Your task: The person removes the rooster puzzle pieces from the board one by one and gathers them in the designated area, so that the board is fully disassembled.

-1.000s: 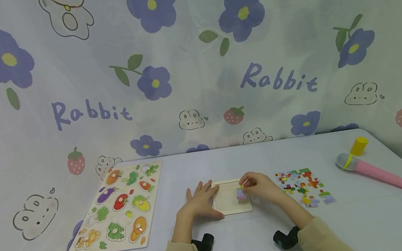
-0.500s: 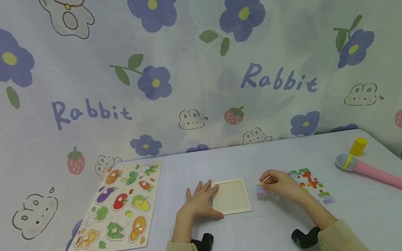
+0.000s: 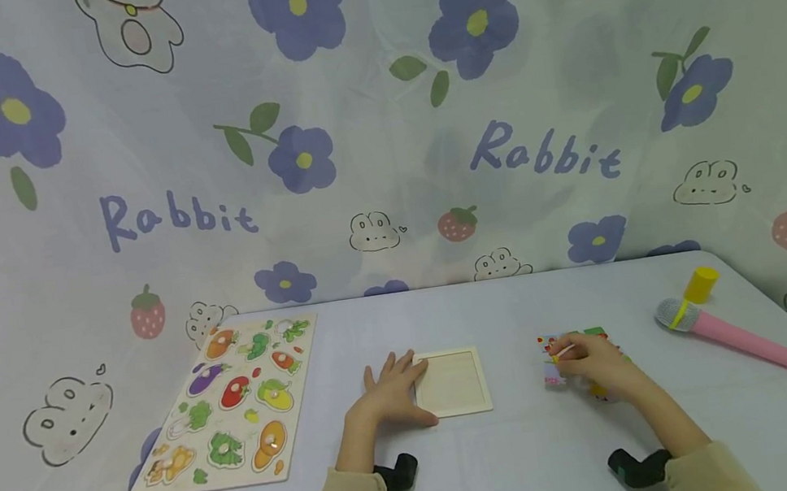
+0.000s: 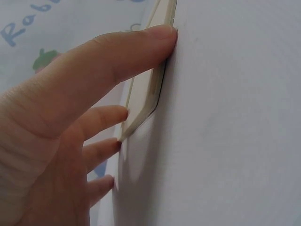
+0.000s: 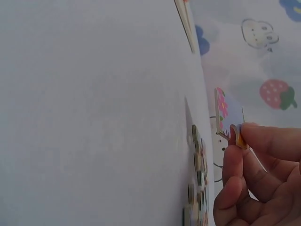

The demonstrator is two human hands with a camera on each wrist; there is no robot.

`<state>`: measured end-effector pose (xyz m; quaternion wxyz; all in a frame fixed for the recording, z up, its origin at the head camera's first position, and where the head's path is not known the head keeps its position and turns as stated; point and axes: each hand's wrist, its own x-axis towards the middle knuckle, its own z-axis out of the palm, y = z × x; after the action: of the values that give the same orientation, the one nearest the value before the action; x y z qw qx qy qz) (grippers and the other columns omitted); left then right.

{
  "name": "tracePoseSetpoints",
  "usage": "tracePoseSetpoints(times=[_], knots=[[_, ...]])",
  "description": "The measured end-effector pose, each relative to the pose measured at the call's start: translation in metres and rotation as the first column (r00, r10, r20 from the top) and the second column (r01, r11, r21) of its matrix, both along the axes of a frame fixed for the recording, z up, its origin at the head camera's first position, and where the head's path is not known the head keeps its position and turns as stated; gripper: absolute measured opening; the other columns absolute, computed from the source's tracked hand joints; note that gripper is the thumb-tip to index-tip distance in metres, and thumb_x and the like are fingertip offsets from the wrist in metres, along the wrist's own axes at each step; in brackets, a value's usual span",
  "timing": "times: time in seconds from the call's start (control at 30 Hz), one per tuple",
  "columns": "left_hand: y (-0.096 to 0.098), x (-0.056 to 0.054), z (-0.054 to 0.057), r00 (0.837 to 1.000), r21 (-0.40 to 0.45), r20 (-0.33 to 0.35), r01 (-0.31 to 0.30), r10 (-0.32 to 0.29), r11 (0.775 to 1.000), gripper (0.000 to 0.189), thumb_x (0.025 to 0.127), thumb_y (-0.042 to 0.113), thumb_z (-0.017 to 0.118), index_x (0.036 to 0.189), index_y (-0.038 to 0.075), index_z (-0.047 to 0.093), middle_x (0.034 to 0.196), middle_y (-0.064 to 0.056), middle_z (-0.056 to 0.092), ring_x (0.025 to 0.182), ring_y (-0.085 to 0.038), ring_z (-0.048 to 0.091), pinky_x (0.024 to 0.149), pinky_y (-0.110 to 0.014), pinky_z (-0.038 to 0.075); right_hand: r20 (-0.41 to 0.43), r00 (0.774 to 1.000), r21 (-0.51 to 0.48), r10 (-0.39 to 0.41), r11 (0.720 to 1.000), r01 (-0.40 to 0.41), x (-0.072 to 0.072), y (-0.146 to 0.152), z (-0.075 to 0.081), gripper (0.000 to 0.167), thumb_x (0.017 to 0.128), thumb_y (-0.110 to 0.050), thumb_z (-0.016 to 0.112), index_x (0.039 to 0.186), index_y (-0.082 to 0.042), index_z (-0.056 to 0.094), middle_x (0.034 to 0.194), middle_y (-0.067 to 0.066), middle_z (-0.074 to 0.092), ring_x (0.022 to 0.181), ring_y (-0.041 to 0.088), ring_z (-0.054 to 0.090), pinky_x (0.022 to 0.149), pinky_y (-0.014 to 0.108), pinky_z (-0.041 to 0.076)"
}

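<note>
My left hand (image 3: pixel 390 397) lies with spread fingers at the left side of a small, shallow wooden puzzle tray (image 3: pixel 486 386) with nothing in it. In the left wrist view the thumb (image 4: pixel 160 40) touches the near edge of the tray (image 4: pixel 141 92), other fingertips reaching its far corner. Between thumb and fingers, my right hand (image 3: pixel 595 360) pinches a jigsaw piece (image 5: pixel 230 113), lilac with a pink flower and a bit of yellow. It holds the piece up over the loose jigsaw pieces (image 5: pixel 197 165), which the hand partly hides in the head view.
A vegetable peg puzzle board (image 3: pixel 244 411) lies at the left of the white table (image 3: pixel 508 461). To the right are a pink toy microphone (image 3: pixel 752 341) and a yellow cylinder (image 3: pixel 701 285). A printed cloth (image 3: pixel 392 114) hangs behind the table.
My right hand has carried the pinched jigsaw piece from above the tray rightward to the loose pieces. The left hand stays at the tray.
</note>
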<state>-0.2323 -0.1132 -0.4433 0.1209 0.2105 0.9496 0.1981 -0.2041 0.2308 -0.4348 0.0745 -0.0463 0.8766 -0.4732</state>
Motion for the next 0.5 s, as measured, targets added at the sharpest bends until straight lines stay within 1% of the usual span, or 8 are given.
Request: tracePoseSetpoints(times=[0.1,0.27,0.4,0.5], knots=[[0.0,0.0,0.0,1.0,-0.004,-0.004,0.003,-0.003,1.0,0.092,0.062,0.046,0.081,0.14,0.015,0.042,0.151,-0.01,0.025,0.139,-0.039,0.013,0.101,-0.07,0.002,0.017,1.0,0.041,-0.013,0.999,0.012,0.004,0.008,0.0,0.025,0.083,-0.015,0.067,0.105,-0.003,0.06,0.093,0.008,0.063,0.081,0.018,0.055,0.064,0.031,0.045],[0.0,-0.001,-0.001,1.0,-0.007,-0.009,0.004,-0.004,1.0,0.092,0.062,0.047,0.08,0.14,0.015,0.042,0.151,-0.01,0.025,0.139,-0.039,0.013,0.101,-0.07,0.002,0.034,0.999,0.085,0.003,0.996,-0.006,0.008,0.016,0.0,0.022,0.082,-0.011,0.066,0.1,0.0,0.061,0.091,0.007,0.061,0.084,0.019,0.054,0.066,0.031,0.044],[0.0,-0.001,-0.001,1.0,-0.007,-0.01,0.005,-0.005,1.0,0.092,0.062,0.047,0.08,0.14,0.015,0.042,0.151,-0.01,0.026,0.139,-0.038,0.013,0.101,-0.07,0.003,0.017,0.999,0.116,0.04,0.992,-0.041,0.01,0.015,-0.001,0.017,0.078,-0.006,0.067,0.094,0.0,0.063,0.083,0.005,0.06,0.078,0.017,0.053,0.064,0.029,0.044],[0.0,-0.001,-0.002,1.0,-0.009,-0.009,0.003,-0.003,1.0,0.093,0.062,0.047,0.08,0.14,0.015,0.042,0.151,-0.01,0.026,0.139,-0.038,0.013,0.101,-0.069,0.003,-0.024,0.997,0.148,0.067,0.987,-0.063,0.011,0.013,-0.003,0.014,0.076,-0.005,0.069,0.089,-0.001,0.065,0.078,0.002,0.059,0.073,0.014,0.052,0.059,0.026,0.044]])
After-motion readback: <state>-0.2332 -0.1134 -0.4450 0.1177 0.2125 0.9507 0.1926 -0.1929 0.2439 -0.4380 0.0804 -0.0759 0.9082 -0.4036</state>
